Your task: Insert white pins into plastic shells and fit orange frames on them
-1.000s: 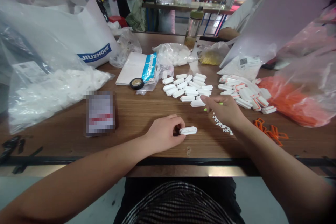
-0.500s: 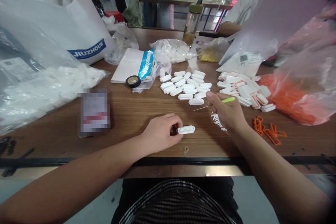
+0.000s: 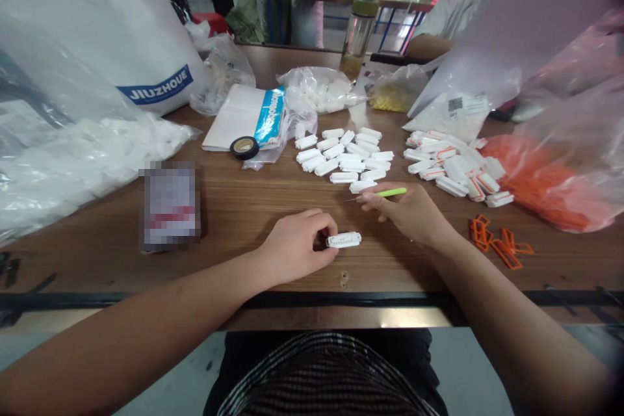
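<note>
My left hand [image 3: 299, 247] pinches one end of a white plastic connector housing [image 3: 344, 240], its row of small slots facing up. My right hand [image 3: 407, 211] is closed on a thin needle tool with a lime-green handle [image 3: 392, 192], its fine tip pointing left above the wood. Behind both hands lies a loose group of white housings [image 3: 353, 159]. The small white bits on the table are mostly hidden under my right hand. To its right lie several orange rectangular frames [image 3: 500, 242].
White pieces with orange inserts [image 3: 451, 169] are heaped beside a clear bag of orange parts [image 3: 550, 175]. A black tape roll [image 3: 244, 148] rests on a booklet [image 3: 234, 118]. A bottle [image 3: 358, 36] stands behind; bagged white parts [image 3: 92, 156] fill the left. Another person's arm [image 3: 429, 45] is at back right.
My right hand has moved left and turned, bringing the needle tool closer to the connector housing and covering the small white bits. My left hand has kept its hold.
</note>
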Demonstrator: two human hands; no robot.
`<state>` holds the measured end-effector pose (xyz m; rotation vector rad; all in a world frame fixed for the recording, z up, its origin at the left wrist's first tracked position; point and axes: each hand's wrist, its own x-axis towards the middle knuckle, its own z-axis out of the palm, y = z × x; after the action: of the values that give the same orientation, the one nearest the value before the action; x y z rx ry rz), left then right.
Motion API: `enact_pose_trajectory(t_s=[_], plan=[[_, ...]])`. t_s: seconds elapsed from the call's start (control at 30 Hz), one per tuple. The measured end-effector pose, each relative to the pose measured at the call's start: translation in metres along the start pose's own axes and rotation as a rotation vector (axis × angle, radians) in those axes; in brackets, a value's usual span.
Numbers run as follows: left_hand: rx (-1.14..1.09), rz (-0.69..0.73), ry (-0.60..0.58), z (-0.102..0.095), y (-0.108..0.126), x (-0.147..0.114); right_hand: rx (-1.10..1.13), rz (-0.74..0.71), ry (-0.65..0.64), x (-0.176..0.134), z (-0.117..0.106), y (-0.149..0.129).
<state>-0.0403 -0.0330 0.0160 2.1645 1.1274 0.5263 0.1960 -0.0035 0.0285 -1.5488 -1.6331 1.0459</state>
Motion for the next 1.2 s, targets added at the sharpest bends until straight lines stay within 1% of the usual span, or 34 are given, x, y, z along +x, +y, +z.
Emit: enact_pose_trajectory(t_s=[0.1,0.2,0.27,0.33,0.4,0.47,0.57,0.73,0.8,0.97,1.1,1.2], plan=[[-0.001,0.003,0.006,0.0,0.0,0.0,-0.022,0.006,0.038,0.0,0.003,0.002],[-0.003,0.009,0.013,0.0,0.001,0.0,-0.098,-0.049,0.094,0.002,0.005,0.004],[-0.005,0.01,0.011,0.0,0.001,0.0,-0.111,-0.057,0.103,0.004,0.007,0.007],[-0.006,0.013,0.008,-0.001,0.0,0.0,-0.072,-0.021,0.07,0.005,0.008,0.011],[-0.007,0.016,0.006,-0.001,0.0,0.0,-0.012,0.012,0.01,0.006,0.009,0.014],[-0.007,0.015,0.007,-0.001,0.0,0.0,0.019,0.012,-0.042,0.006,0.008,0.014],[-0.01,0.01,0.008,0.0,0.0,0.0,0.052,0.002,-0.051,0.005,0.007,0.01],[-0.015,0.017,0.017,0.0,0.0,0.0,0.333,0.019,-0.113,0.001,0.006,0.001],[-0.013,0.023,0.019,0.0,0.0,0.0,0.384,0.016,-0.13,-0.001,0.007,-0.001],[-0.009,0.03,0.017,0.0,-0.002,0.0,0.49,0.086,-0.181,-0.004,0.008,-0.005],[-0.016,0.027,0.013,0.0,-0.003,0.0,0.493,0.121,-0.204,-0.005,0.007,-0.006],[-0.02,0.031,0.009,0.0,-0.003,0.0,0.441,0.063,-0.2,-0.007,0.007,-0.006]])
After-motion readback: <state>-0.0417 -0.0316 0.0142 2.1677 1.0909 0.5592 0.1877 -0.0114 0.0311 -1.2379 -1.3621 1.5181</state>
